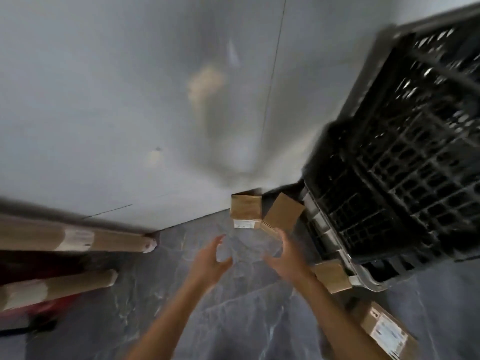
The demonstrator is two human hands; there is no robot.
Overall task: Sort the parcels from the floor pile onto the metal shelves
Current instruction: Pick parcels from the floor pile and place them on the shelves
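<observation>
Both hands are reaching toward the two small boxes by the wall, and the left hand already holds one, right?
No. The head view shows the left hand empty, fingers spread, holding nothing. The rest stands: it and the right hand reach toward the upright box and the tilted box by the wall.

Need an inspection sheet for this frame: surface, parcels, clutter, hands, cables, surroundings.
Surface: dark marbled floor; the frame is motion-blurred.
Job's things: flat-standing box and tilted box at the wall's foot; third small box beside the crate; labelled box lower right; upper tube and lower tube at left.
Clutter: red object under the tubes, unclear.
Grippers: left hand and right hand open, empty, near the tilted box.
Cables: nothing seen.
Surroundings: grey wall; black lattice crate at right; shelves not identifiable.
</observation>
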